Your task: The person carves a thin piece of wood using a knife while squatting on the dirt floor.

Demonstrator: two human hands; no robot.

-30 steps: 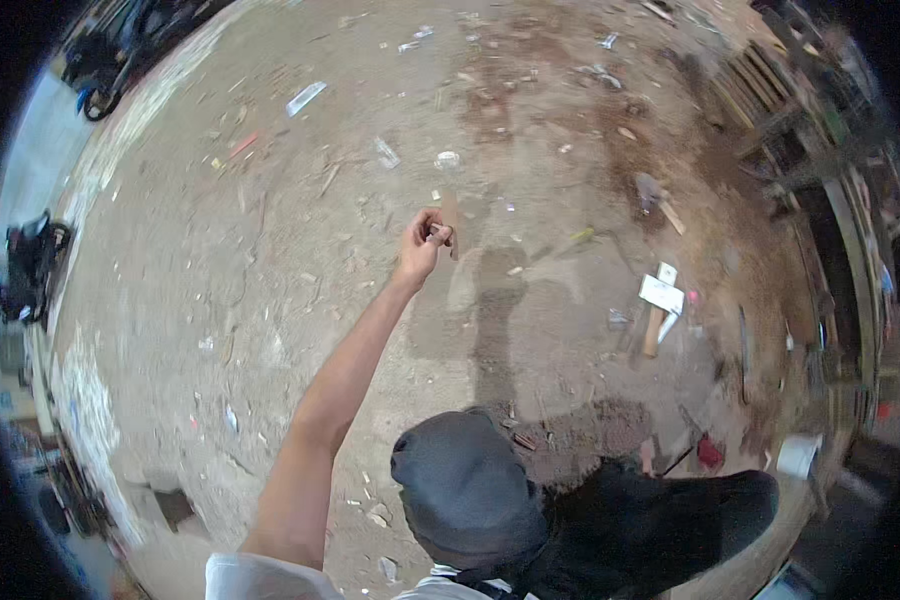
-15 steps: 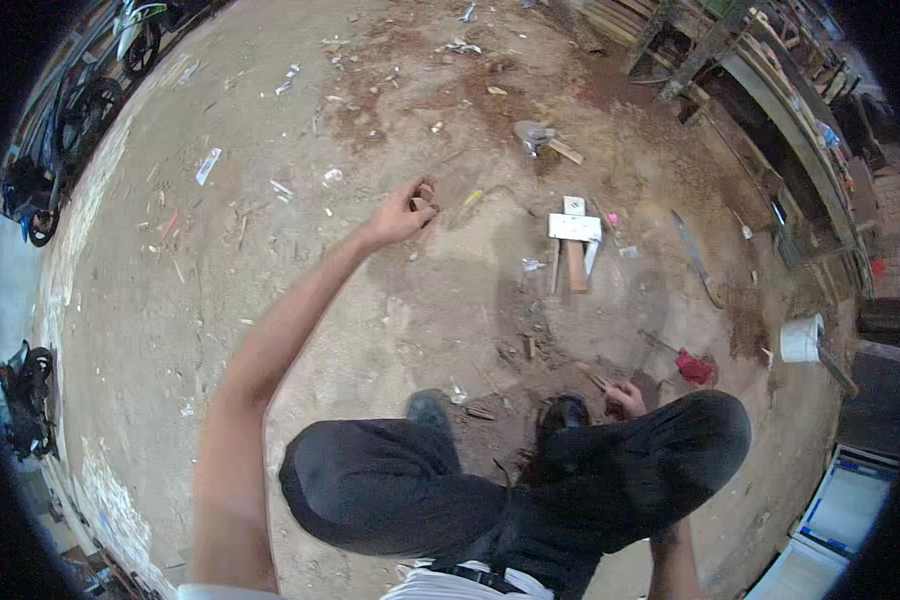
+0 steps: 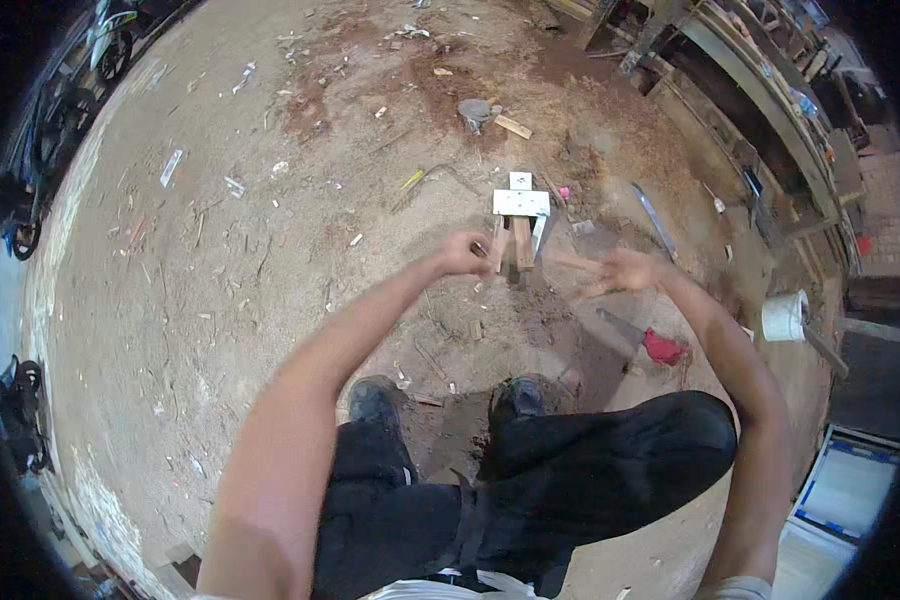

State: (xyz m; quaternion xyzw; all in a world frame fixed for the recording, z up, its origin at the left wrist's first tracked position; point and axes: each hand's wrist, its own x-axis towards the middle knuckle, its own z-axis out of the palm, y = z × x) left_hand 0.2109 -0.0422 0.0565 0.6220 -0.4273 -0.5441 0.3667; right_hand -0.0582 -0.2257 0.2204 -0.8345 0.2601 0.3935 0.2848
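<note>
A small wooden assembly [image 3: 522,203] with white boards across its top and several leg-like strips lies on the dirt floor in front of me. My left hand [image 3: 467,254] is at its left strip, fingers curled in and seemingly pinching the strip's end. To the right of the assembly, my right hand [image 3: 625,271] holds a thin wooden stick [image 3: 573,262] that points left toward the strips. Both the stick and the right fingers are smeared by motion. Below that hand lies a red bundle [image 3: 663,347] beside a dark flat piece [image 3: 620,325].
A long curved blade [image 3: 654,218] lies to the right. Beyond the assembly are a yellow tool [image 3: 412,180], a grey lump [image 3: 475,113] and a wood block [image 3: 513,127]. A white bucket [image 3: 783,317] stands far right, below a wooden bench [image 3: 770,110]. Motorbikes [image 3: 65,120] line the left.
My left hand has come right and nearer to me, onto the assembly's left strip. My right hand has risen from beside my knee with the stick. The view has shifted slightly.
</note>
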